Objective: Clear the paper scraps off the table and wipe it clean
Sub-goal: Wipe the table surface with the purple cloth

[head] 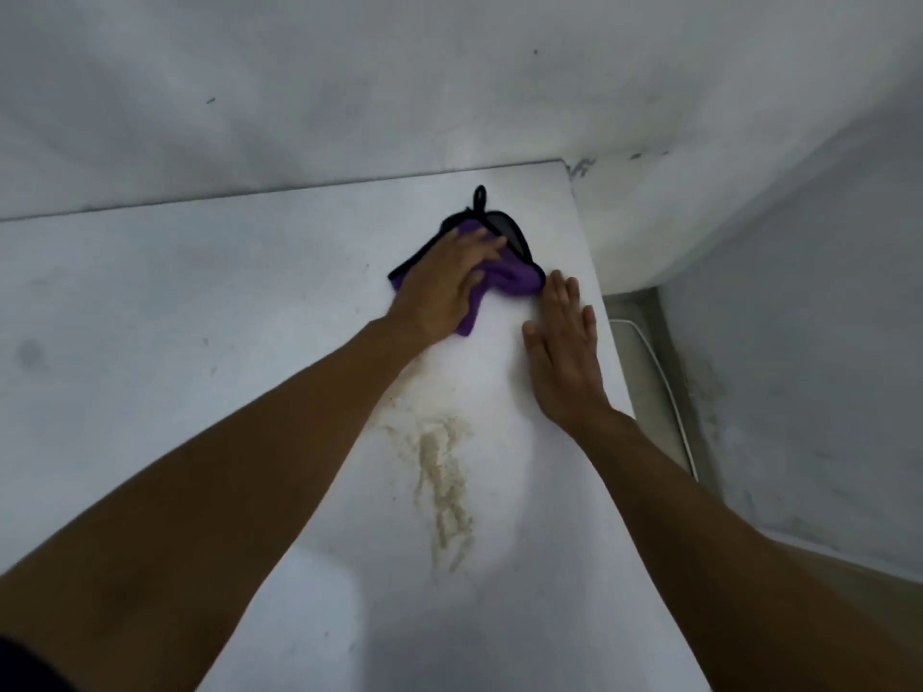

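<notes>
- Though no paper scraps show anywhere, still left: a gritty tan smear [442,484] on the white worktop [150,342], nearer than both hands, between the forearms.
- Right hand [564,352] flat on the worktop, fingers straight, holding nothing; fingertips just beside the cloth.
- Left hand [447,284] spread flat on the purple cloth [509,279], pressing, not clutching.
- Soft, light, limp by the look; likely to bunch, so better pressed flat at mid-cloth.
- Beyond the left fingertips, black trim and hanging loop [480,196].
</notes>
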{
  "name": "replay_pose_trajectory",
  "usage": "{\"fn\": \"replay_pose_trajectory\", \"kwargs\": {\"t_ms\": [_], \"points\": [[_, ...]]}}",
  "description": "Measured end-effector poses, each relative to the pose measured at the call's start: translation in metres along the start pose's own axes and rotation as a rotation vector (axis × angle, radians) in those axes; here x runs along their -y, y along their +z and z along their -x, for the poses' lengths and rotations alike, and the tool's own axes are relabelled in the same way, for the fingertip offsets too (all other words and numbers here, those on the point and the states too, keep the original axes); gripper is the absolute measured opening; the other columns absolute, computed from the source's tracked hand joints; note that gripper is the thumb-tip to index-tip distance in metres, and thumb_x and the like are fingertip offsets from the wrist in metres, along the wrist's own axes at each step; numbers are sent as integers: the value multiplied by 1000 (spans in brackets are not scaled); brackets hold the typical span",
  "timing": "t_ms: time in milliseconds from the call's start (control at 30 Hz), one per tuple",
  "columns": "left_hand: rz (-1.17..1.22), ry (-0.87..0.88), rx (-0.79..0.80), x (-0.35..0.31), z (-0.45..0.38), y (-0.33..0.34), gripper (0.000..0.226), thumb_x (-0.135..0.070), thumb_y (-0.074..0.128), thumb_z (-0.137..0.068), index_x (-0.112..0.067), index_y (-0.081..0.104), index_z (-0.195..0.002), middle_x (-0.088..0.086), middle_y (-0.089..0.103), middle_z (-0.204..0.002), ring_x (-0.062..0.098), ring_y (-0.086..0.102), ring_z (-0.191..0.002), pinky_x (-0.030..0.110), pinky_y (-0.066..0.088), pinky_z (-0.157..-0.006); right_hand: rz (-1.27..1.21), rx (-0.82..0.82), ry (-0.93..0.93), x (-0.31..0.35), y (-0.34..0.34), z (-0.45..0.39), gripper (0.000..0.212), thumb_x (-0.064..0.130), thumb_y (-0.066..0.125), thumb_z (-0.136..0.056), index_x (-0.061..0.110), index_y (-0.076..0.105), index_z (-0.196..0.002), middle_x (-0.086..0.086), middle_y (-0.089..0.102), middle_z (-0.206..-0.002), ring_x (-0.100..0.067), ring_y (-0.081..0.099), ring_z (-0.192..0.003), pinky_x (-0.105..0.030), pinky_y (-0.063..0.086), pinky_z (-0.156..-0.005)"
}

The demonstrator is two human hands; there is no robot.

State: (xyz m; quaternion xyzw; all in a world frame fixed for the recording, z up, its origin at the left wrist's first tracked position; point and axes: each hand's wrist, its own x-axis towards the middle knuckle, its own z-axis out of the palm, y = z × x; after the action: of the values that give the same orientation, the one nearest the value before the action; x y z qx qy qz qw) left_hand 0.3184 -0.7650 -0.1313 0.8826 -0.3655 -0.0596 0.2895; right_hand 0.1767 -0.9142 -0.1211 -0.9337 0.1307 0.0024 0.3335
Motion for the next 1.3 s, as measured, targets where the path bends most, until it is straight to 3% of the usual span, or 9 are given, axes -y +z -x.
{"fn": "replay_pose_trajectory", "kwargs": {"t_ms": [200,367,533,633,767,867,1000,1133,1300], "points": [[-20,-159,-80,4,-53,1,47,-13,38,-103,-3,40,-148,15,43,-153,31,27,-149,36,6,-123,-32,-18,6,-1,-3,2,61,18,32,-103,10,5,-158,0,-1,-166,-9,-9,-152,-27,-12,-122],[-5,56,57,-26,-44,20,45,-10,40,-102,-6,45,-146,11,39,-157,32,28,-149,40,7,-123,17,-102,32,-1,-14,21,59,3,33,-101,4,11,-157,-8,5,-165,-18,-2,-153,-24,-9,-122],[13,216,193,-56,-10,28,43,-6,42,-102,-9,51,-144,8,42,-155,29,30,-148,39,8,-123,94,-78,268,-17,-26,80,58,20,26,-107,10,0,-158,-4,-7,-166,-13,-10,-152,-32,-1,-125],[-4,295,239,-48,10,16,43,1,41,-95,-2,61,-132,16,55,-143,35,44,-139,32,12,-123,82,-50,222,-22,-22,88,60,29,24,-106,11,-2,-157,-5,-8,-165,-13,-13,-151,-31,-5,-124],[-10,42,110,9,25,-35,45,-7,36,-97,-4,58,-136,20,50,-146,47,36,-141,53,16,-121,118,-41,207,-27,-20,86,66,36,18,-100,8,1,-157,-8,-4,-166,-15,-11,-152,-31,-7,-123],[-166,-60,139,36,46,-65,44,1,37,-103,-5,46,-146,13,37,-158,37,23,-150,43,8,-122,132,-28,194,-29,-19,87,67,36,19,-99,8,0,-157,-8,-5,-166,-16,-10,-152,-34,-5,-124],[-349,-93,48,50,76,-71,46,-21,34,-104,-12,47,-147,8,41,-157,33,34,-146,48,29,-116,173,-33,198,-31,-15,88,66,37,21,-102,9,-4,-157,-7,-7,-166,-17,-12,-152,-36,-4,-124],[-412,-186,-59,28,105,-40,54,-33,22,-105,-16,37,-154,5,32,-162,30,22,-152,54,11,-122,244,-59,208,-29,-10,88,63,32,27,-107,8,-3,-157,-7,-7,-166,-16,-12,-152,-35,-5,-124],[-223,88,80,-24,94,-5,50,-22,31,-101,-11,48,-147,8,41,-157,31,31,-148,56,19,-121,289,-64,191,-28,-8,89,67,42,19,-104,8,-3,-157,-8,-6,-166,-17,-10,-152,-37,-1,-125]]}}
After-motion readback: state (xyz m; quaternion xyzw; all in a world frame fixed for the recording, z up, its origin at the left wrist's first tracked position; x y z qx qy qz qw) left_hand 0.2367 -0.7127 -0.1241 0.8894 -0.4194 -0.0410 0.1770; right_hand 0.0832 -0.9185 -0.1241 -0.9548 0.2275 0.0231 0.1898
